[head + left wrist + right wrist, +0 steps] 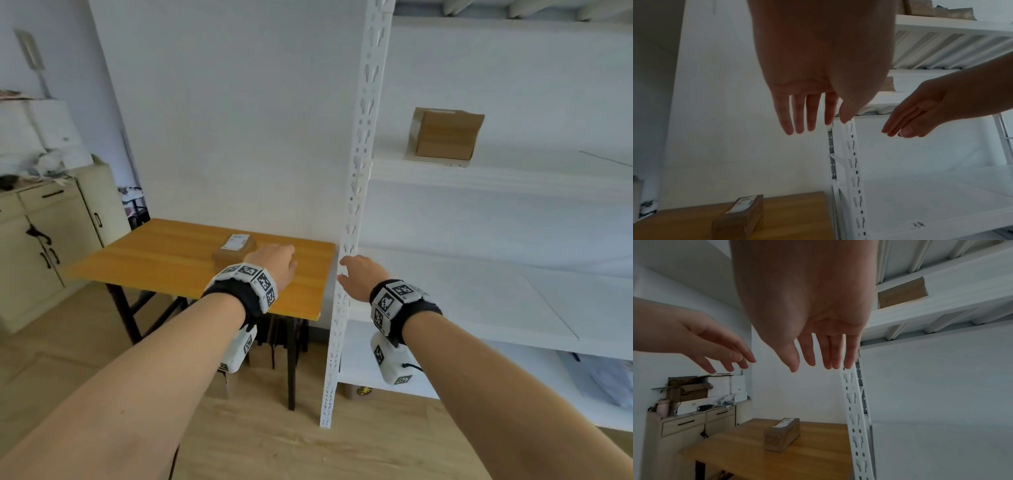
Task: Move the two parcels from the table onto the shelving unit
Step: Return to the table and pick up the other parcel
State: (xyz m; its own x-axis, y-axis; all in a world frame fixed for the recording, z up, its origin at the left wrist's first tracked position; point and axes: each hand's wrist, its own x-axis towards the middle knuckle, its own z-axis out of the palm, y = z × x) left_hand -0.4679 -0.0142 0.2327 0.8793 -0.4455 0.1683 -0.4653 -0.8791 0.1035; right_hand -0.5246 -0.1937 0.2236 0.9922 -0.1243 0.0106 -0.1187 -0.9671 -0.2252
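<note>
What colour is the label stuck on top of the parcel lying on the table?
White with dark print, on the brown parcel; the label shows best in the right wrist view.

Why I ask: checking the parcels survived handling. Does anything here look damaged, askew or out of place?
Nothing stands out. One parcel sits squarely on the shelving unit; the other parcel lies flat on the table, intact, its label on top. Both the left hand and right hand are open and empty.

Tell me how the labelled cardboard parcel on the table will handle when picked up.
The parcel is a squared, taped cardboard box, so it is probably stiff and unlikely to roll. It lies on a broad face on the table, so tipping seems unlikely. Its glossy tape may be slightly slippery.
</note>
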